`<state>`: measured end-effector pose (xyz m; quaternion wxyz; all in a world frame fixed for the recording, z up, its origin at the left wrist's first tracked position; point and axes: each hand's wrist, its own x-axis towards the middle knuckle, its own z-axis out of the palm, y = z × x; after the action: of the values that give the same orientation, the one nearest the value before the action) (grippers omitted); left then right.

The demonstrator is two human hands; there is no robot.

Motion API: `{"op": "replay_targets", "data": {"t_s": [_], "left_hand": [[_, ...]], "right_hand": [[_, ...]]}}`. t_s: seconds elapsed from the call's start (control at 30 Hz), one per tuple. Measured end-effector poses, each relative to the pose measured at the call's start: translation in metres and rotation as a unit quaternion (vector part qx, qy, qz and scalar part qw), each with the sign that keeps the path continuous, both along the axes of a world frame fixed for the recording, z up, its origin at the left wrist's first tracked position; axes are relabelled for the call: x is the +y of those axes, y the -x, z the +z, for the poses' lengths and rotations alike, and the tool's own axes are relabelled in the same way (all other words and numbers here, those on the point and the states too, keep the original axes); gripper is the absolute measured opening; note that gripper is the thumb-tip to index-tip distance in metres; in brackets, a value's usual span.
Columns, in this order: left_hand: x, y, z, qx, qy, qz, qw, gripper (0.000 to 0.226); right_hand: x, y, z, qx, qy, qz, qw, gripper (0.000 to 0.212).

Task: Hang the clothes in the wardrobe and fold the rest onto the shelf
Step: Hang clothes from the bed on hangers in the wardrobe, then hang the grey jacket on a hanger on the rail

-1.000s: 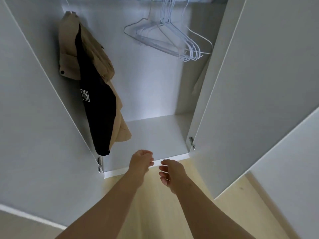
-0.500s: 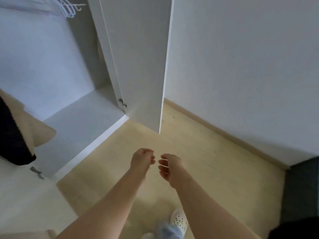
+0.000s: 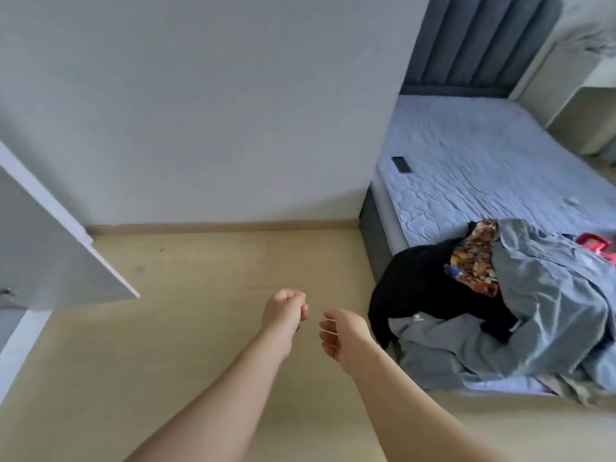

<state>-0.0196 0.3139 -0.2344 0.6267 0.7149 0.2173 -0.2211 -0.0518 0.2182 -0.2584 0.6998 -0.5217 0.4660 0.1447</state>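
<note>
A pile of clothes lies on the near corner of the bed (image 3: 466, 155): a black garment (image 3: 423, 288) hanging over the edge, a multicoloured patterned piece (image 3: 476, 261), a large grey-blue garment (image 3: 550, 295) and something red (image 3: 593, 243) at the far right. My left hand (image 3: 283, 315) and my right hand (image 3: 343, 331) are held out side by side over the floor, left of the pile, fingers loosely curled and holding nothing. The open white wardrobe door (image 3: 50, 241) shows at the left edge.
A black phone (image 3: 401, 164) lies on the mattress near the wall. The dark grey headboard (image 3: 480, 41) stands at the back, with a pale bedside unit (image 3: 586, 105) beyond it. Light wooden floor (image 3: 200, 295) lies between wardrobe and bed.
The view has swung right, away from the wardrobe interior with its hangers and hung clothes, to the bed and the clothes pile. Both hands kept their empty, loosely curled pose.
</note>
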Motion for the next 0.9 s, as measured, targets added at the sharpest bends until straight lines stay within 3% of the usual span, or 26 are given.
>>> {"op": "replay_targets", "data": {"t_s": [0.23,0.43,0.53,0.9], "left_hand": [[-0.181,0.032,-0.005,0.017,0.009,-0.106,0.994,0.018],[-0.281,0.035,-0.01,0.033,0.008,-0.168,0.985,0.021],[-0.32,0.022,-0.017,0.036,-0.005,-0.2,0.979,0.02],[-0.472,-0.076,-0.023,0.007,-0.052,-0.33,0.942,0.018]], "right_hand": [[-0.179,0.05,0.003,0.001,0.002,-0.113,0.994,0.016],[-0.274,0.068,0.004,0.027,-0.013,-0.194,0.98,0.016],[-0.309,0.066,0.0,0.039,-0.051,-0.254,0.965,0.023],[-0.448,-0.003,-0.008,-0.001,-0.049,-0.353,0.934,0.02]]}}
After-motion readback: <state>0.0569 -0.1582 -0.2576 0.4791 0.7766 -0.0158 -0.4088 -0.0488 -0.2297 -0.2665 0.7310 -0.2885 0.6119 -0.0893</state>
